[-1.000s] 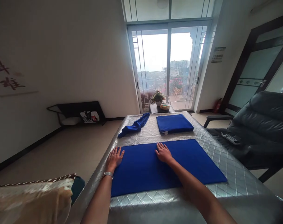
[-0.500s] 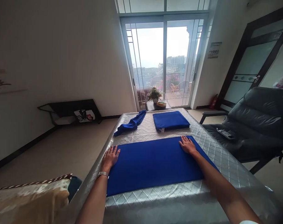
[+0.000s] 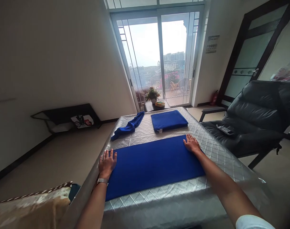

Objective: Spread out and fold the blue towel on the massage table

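A blue cloth (image 3: pixel 152 167), folded into a long flat rectangle, lies across the silver quilted table cover (image 3: pixel 168 194). My left hand (image 3: pixel 107 163) rests at its left edge, palm down with the fingers stretched forward. At the far right corner my right hand (image 3: pixel 192 143) lies flat, its fingers spread over the edge. Beyond the long cloth sits a thicker folded blue cloth (image 3: pixel 169 120) with a small white tag on its near side. A crumpled, twisted blue cloth (image 3: pixel 128 127) lies to the left of that stack.
A black recliner (image 3: pixel 252 117) with a small device on its seat stands to the right. Behind the table is a small stand with a potted plant (image 3: pixel 153 95). A patterned cushion (image 3: pixel 32 206) is at the lower left. A low black rack (image 3: pixel 66 116) stands by the wall.
My right hand has slid outward to the far right corner of the long cloth. My left hand has moved slightly outward at the left edge. The view has shifted a little to the right.
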Action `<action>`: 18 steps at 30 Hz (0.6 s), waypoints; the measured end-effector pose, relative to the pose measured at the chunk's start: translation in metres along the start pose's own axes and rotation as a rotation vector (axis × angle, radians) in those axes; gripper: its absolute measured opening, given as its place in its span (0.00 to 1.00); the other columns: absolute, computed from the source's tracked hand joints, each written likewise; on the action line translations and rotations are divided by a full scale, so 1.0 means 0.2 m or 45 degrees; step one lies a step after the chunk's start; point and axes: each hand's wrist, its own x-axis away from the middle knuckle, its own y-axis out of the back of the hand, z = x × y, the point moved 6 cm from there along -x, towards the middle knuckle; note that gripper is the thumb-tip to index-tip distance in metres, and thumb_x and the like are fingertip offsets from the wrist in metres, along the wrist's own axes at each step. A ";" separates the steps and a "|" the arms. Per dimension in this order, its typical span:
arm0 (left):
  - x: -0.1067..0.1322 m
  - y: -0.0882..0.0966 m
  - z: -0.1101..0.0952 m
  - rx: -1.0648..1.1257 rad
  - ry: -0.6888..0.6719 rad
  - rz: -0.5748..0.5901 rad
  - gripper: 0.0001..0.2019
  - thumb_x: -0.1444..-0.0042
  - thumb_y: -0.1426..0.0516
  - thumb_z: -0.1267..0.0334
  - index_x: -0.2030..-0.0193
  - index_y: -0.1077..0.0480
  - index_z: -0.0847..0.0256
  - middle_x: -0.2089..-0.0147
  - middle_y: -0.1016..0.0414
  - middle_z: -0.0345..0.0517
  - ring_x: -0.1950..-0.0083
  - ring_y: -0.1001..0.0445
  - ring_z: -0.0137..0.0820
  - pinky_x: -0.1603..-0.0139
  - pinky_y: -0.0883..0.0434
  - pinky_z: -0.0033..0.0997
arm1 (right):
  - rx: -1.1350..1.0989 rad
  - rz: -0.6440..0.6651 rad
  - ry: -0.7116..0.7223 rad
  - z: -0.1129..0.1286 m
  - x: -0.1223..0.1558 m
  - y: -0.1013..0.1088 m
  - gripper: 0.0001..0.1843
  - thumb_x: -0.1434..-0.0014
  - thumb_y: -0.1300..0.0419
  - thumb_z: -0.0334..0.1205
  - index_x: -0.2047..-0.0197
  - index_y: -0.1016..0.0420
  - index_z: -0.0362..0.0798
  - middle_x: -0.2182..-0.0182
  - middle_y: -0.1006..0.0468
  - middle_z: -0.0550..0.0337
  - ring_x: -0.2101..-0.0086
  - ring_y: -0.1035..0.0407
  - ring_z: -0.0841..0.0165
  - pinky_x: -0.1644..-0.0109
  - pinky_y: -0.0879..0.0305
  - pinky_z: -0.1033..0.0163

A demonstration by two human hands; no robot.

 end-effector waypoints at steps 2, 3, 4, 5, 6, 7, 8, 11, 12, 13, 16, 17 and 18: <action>0.03 0.03 -0.14 0.054 -0.055 0.072 0.32 0.29 0.63 0.52 0.29 0.37 0.72 0.28 0.37 0.67 0.26 0.40 0.49 0.26 0.45 0.53 | -0.004 -0.012 -0.002 0.00 0.00 0.00 0.38 0.30 0.62 0.50 0.24 0.52 0.38 0.24 0.52 0.48 0.26 0.60 0.62 0.25 0.65 0.53; 0.05 0.03 -0.23 0.097 -0.093 0.133 0.33 0.28 0.64 0.52 0.31 0.35 0.72 0.30 0.34 0.66 0.27 0.37 0.48 0.27 0.43 0.52 | -0.008 -0.021 0.000 0.00 0.00 -0.01 0.38 0.30 0.62 0.50 0.24 0.51 0.37 0.24 0.52 0.48 0.27 0.60 0.62 0.25 0.65 0.53; 0.07 0.03 -0.33 0.149 -0.145 0.206 0.33 0.28 0.65 0.52 0.32 0.33 0.71 0.32 0.31 0.65 0.29 0.35 0.47 0.27 0.41 0.50 | -0.013 -0.030 0.001 0.00 0.00 -0.01 0.38 0.30 0.61 0.49 0.24 0.51 0.37 0.25 0.52 0.47 0.27 0.60 0.62 0.25 0.65 0.53; 0.09 0.03 -0.45 0.184 -0.210 0.249 0.33 0.27 0.66 0.51 0.33 0.32 0.68 0.32 0.30 0.62 0.30 0.33 0.44 0.27 0.40 0.47 | -0.016 -0.038 0.001 0.00 0.00 -0.01 0.38 0.30 0.61 0.49 0.24 0.51 0.37 0.25 0.51 0.47 0.27 0.59 0.62 0.25 0.65 0.53; 0.11 0.03 -0.58 0.212 -0.285 0.268 0.32 0.27 0.65 0.50 0.33 0.31 0.65 0.32 0.30 0.58 0.29 0.34 0.42 0.27 0.40 0.45 | -0.017 -0.044 -0.002 -0.01 0.00 -0.01 0.38 0.30 0.61 0.49 0.24 0.51 0.37 0.25 0.51 0.47 0.27 0.59 0.62 0.25 0.66 0.54; 0.13 0.02 -0.71 0.237 -0.359 0.272 0.32 0.27 0.64 0.49 0.32 0.32 0.62 0.31 0.31 0.55 0.29 0.35 0.40 0.26 0.41 0.43 | -0.016 -0.045 -0.004 -0.01 0.00 -0.01 0.37 0.30 0.61 0.49 0.24 0.50 0.37 0.25 0.51 0.48 0.27 0.59 0.62 0.25 0.66 0.54; 0.15 0.02 -0.83 0.263 -0.430 0.263 0.31 0.27 0.64 0.48 0.31 0.33 0.60 0.29 0.33 0.53 0.27 0.37 0.39 0.26 0.42 0.42 | -0.016 -0.042 -0.006 -0.01 0.00 -0.01 0.37 0.29 0.61 0.49 0.24 0.51 0.37 0.25 0.51 0.48 0.27 0.59 0.62 0.25 0.66 0.54; 0.20 -0.01 -1.13 0.334 -0.576 0.234 0.32 0.28 0.64 0.45 0.27 0.40 0.58 0.25 0.41 0.53 0.23 0.46 0.41 0.24 0.46 0.47 | -0.024 -0.042 -0.007 -0.01 -0.01 -0.01 0.37 0.30 0.61 0.49 0.23 0.51 0.38 0.25 0.50 0.48 0.27 0.59 0.62 0.25 0.66 0.54; 0.21 -0.03 -1.19 0.342 -0.590 0.244 0.33 0.29 0.64 0.44 0.25 0.43 0.58 0.24 0.44 0.54 0.22 0.49 0.42 0.23 0.48 0.48 | -0.027 -0.047 -0.005 -0.01 -0.01 -0.01 0.37 0.30 0.61 0.49 0.23 0.51 0.39 0.25 0.50 0.48 0.27 0.59 0.62 0.25 0.65 0.53; 0.23 -0.05 -1.23 0.340 -0.587 0.267 0.34 0.29 0.64 0.44 0.24 0.46 0.59 0.23 0.46 0.54 0.22 0.51 0.42 0.23 0.49 0.50 | -0.027 -0.051 -0.004 -0.01 -0.01 -0.01 0.37 0.30 0.61 0.49 0.23 0.51 0.40 0.25 0.50 0.48 0.27 0.59 0.62 0.25 0.65 0.53; 0.24 -0.11 -1.22 0.306 -0.541 0.337 0.35 0.29 0.64 0.42 0.23 0.51 0.58 0.22 0.48 0.55 0.21 0.52 0.43 0.23 0.51 0.53 | -0.011 -0.055 -0.007 -0.01 -0.01 -0.01 0.37 0.30 0.60 0.49 0.23 0.51 0.40 0.25 0.50 0.49 0.27 0.59 0.62 0.25 0.64 0.53; 0.24 -0.13 -1.18 0.291 -0.529 0.347 0.35 0.29 0.64 0.42 0.22 0.51 0.58 0.22 0.49 0.55 0.21 0.52 0.43 0.23 0.51 0.53 | -0.005 -0.053 -0.006 -0.01 -0.01 -0.01 0.37 0.30 0.60 0.49 0.23 0.51 0.40 0.25 0.50 0.48 0.27 0.59 0.62 0.25 0.65 0.54; 0.23 -0.14 -1.13 0.275 -0.516 0.353 0.35 0.29 0.64 0.42 0.22 0.52 0.58 0.22 0.50 0.55 0.21 0.52 0.43 0.23 0.52 0.53 | 0.001 -0.054 -0.005 -0.01 -0.01 -0.01 0.37 0.29 0.61 0.49 0.24 0.51 0.39 0.25 0.50 0.48 0.27 0.59 0.62 0.25 0.65 0.54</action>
